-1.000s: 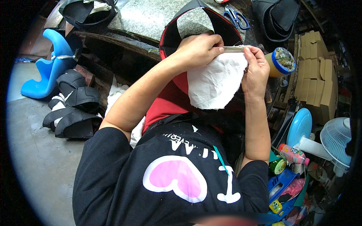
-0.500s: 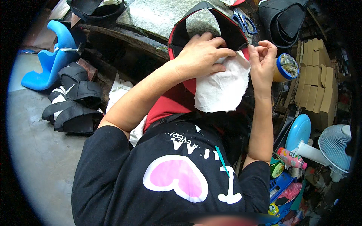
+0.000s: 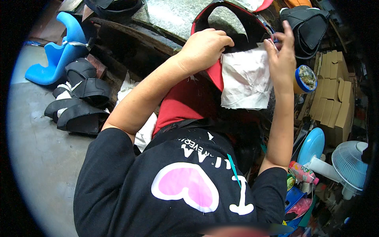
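A black shoe upper point(image 3: 254, 31) with red edging and a red outer side is held up in front of me, its wide opening facing me. A white cloth piece point(image 3: 246, 81) hangs down from its lower edge. My left hand point(image 3: 205, 47) is closed on the upper's edge, at the cloth's top left corner. Just right of the cloth is my right hand point(image 3: 282, 55), index finger raised and the other fingertips bent near the thumb. Those fingertips are blurred, and anything between them cannot be made out.
A grey stone slab point(image 3: 164, 17) lies at the back. Black uppers point(image 3: 89, 94) are piled at left by a blue curved form point(image 3: 51, 59). At right stand a blue-lidded jar point(image 3: 306, 79), more black uppers point(image 3: 306, 29), cardboard boxes point(image 3: 329, 94) and a fan point(image 3: 349, 164).
The upper and cloth have shifted right and slightly up in view. My left hand has drawn back from over the cloth to the edge. My right hand has risen, its index finger now lifted.
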`<state>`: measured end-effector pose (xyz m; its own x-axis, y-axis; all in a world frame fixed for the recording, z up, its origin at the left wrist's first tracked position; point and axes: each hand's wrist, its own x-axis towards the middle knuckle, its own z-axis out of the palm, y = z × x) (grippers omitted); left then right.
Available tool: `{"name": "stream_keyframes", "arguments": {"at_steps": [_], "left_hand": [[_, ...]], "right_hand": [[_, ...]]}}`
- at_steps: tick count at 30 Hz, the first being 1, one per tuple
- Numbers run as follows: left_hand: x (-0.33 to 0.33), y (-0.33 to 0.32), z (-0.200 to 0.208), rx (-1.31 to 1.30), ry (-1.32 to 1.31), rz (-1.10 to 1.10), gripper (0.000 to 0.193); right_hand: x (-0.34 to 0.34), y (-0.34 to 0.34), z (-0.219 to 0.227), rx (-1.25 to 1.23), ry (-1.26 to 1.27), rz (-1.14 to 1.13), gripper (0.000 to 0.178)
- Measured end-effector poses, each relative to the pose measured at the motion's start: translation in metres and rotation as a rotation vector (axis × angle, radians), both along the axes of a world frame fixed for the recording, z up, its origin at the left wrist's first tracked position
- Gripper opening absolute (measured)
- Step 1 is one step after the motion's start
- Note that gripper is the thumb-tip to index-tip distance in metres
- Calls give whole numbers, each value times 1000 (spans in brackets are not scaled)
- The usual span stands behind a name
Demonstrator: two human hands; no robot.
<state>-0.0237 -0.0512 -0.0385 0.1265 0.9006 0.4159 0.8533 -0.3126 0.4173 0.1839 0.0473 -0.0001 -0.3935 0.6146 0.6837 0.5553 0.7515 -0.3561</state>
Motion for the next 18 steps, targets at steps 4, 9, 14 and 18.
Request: {"name": "stream_keyframes", "arguments": {"at_steps": [4, 9, 14, 18], "left_hand": [[3, 4, -4, 1, 11, 11, 21], [-7, 5, -6, 81, -135, -77, 24], [-14, -11, -17, 31, -608, -200, 24], [-12, -13, -18, 122, -297, -198, 20]], "right_hand": [[0, -48, 30, 535, -49, 154, 42], [-17, -68, -14, -230, -33, 345, 35], [-4, -33, -44, -338, -32, 246, 29], [0, -35, -39, -357, -75, 290, 37]]}}
